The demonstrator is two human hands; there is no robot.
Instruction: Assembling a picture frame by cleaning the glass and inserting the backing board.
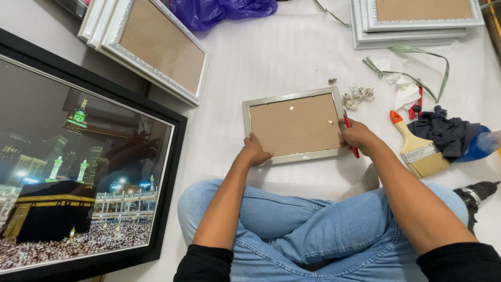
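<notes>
Head camera looks down on a person seated cross-legged in blue jeans [313, 219] and black sleeves, both forearms stretched forward over the knees. The left hand [254, 151] rests on the lower left corner of a small silver picture frame [295, 125], fingers curled loosely over its edge with the thumb on the brown backing board. The right hand [357, 136] is closed around a red-handled tool [350, 134], held upright against the frame's right edge; the tool's tip is hidden behind the fingers. The frame lies face down on the white sheet [261, 57] just ahead of the knees, tilted slightly, its backing board showing two small metal fittings.

To the right of that hand lie a wide paintbrush [417, 149] with an orange-tipped handle, a dark crumpled cloth [446, 133] touching a blue object, and a black power drill [475, 194] near the right knee. Scraps of crumpled white paper [357, 95] sit just beyond the frame's upper right corner, with green strapping [412, 78] looped farther off. A stack of silver frames [412, 21] occupies the top right, more silver frames [151, 47] lean at the top left, and a purple plastic bag [224, 9] lies between them. A large black-framed night photograph [78, 172] of a crowded mosque courtyard fills the left side.
</notes>
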